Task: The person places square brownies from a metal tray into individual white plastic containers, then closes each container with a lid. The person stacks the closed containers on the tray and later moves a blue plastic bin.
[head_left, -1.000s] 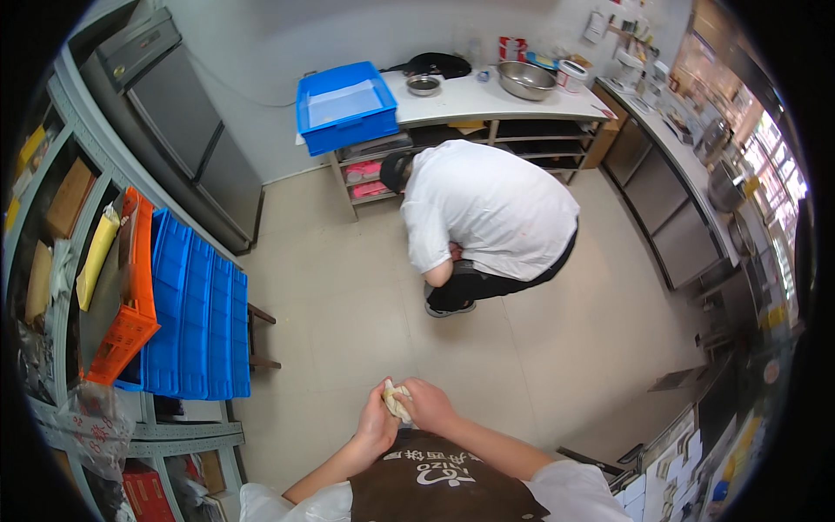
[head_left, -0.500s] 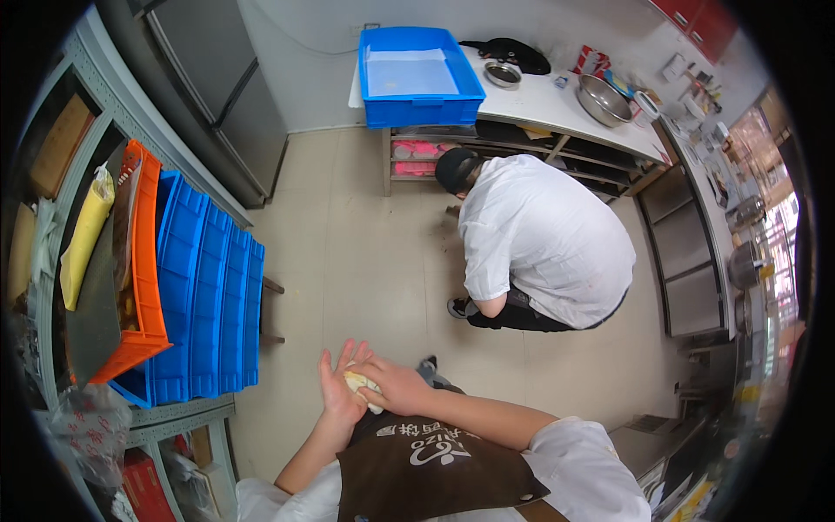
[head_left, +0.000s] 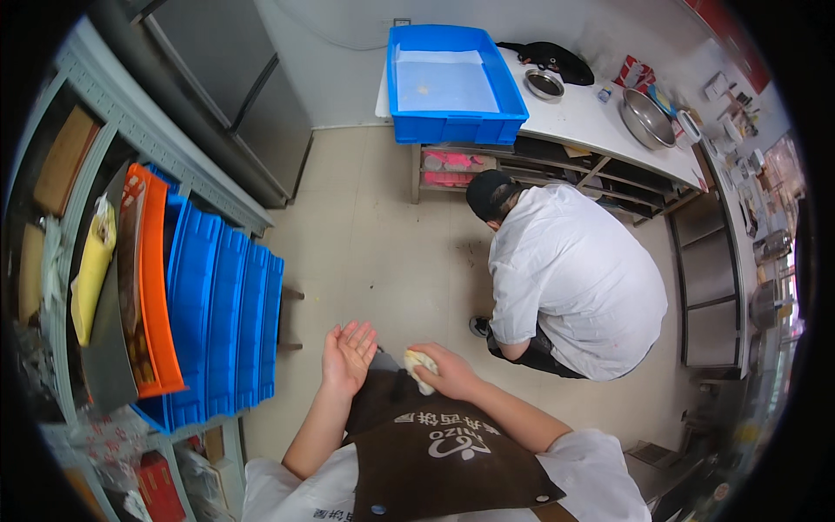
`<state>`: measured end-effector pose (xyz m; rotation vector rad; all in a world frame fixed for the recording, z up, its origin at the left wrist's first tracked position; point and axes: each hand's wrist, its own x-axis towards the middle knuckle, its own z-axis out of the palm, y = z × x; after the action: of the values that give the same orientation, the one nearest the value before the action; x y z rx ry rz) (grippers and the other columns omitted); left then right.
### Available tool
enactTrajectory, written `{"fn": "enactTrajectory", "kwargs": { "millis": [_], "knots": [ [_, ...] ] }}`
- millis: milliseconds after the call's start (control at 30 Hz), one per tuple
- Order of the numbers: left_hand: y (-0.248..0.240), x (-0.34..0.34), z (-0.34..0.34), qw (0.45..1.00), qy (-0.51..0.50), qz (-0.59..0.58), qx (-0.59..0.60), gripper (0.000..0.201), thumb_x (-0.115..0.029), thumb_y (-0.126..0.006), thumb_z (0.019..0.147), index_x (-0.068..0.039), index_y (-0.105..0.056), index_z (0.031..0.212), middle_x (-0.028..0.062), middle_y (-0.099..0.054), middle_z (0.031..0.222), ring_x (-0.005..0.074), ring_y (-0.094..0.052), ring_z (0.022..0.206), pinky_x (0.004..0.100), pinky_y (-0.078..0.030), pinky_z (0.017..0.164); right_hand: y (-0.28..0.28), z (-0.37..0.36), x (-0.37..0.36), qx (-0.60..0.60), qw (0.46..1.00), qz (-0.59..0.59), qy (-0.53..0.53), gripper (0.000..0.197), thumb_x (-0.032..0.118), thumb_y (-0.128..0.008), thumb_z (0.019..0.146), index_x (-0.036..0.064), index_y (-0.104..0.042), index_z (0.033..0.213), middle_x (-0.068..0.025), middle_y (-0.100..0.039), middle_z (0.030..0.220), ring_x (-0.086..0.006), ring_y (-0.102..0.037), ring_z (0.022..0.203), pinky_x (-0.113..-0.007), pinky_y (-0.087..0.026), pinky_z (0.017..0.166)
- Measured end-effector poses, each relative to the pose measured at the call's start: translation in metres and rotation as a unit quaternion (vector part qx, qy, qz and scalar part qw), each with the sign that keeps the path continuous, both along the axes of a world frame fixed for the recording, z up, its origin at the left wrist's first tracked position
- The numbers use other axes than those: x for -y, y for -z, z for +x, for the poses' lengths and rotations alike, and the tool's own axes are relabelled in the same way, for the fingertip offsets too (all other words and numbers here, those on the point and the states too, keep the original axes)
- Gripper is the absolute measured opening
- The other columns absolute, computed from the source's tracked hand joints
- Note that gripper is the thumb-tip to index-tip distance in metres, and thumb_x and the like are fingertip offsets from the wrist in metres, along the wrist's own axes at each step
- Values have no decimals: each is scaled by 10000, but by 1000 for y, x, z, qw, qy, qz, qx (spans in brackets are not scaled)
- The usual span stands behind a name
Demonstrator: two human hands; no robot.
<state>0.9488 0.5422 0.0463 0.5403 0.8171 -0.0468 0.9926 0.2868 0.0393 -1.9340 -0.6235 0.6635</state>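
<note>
My left hand (head_left: 350, 357) is held out open, palm up and fingers stretched, with nothing on it. Just to its right, my right hand (head_left: 452, 372) is closed around a crumpled pale yellow-white wad (head_left: 421, 369). Whether the wad is cloth or paper I cannot tell. Both hands are in front of my brown apron (head_left: 435, 452), with a small gap between them.
A person in a white top (head_left: 583, 278) crouches ahead on the right. Blue crates (head_left: 230, 322) and an orange crate (head_left: 155, 287) stand at the left by metal shelving. A blue tray (head_left: 461, 129) sits on the far white table (head_left: 574, 109), near a steel bowl (head_left: 648, 120).
My hands have come apart. The wad, pressed between them before, has moved right in my right hand, away from my left palm. The whole view has shifted slightly.
</note>
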Motion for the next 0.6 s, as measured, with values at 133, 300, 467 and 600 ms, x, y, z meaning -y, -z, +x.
{"fn": "enactTrajectory", "kwargs": {
  "millis": [133,300,467,600],
  "knots": [
    [23,-41,114,997,43,-57,27,502,-416,-517,1058,-59,-510,1410,112,-588,1485,269,-570,1333,435,-441,1129,14,4,24,-23,992,-60,109,462,315,-675,1007,111,-595,1413,-153,-647,1382,-362,-646,1230,-423,-520,1027],
    [54,-15,339,984,150,-78,56,496,-381,-592,1033,-63,-506,1404,93,-637,1417,260,-601,1288,427,-447,1117,31,-17,32,-73,934,-147,317,468,324,-699,992,103,-609,1395,-184,-682,1316,-372,-675,1186,-423,-537,998],
    [68,83,541,976,205,-38,68,868,-574,-720,934,-49,-379,1535,145,-539,1513,292,-552,1365,426,-417,1149,38,-73,12,-182,826,-221,485,497,357,-722,967,99,-621,1381,-224,-715,1225,-381,-697,1149,-428,-544,987],
    [97,118,628,980,197,-37,-12,1191,-797,-741,800,-13,-304,1583,179,-449,1561,327,-506,1413,438,-408,1160,52,-156,-10,-70,845,-267,458,518,347,-753,961,45,-628,1363,-172,-757,1014,-245,-750,918,-372,-592,833]
  ]
}}
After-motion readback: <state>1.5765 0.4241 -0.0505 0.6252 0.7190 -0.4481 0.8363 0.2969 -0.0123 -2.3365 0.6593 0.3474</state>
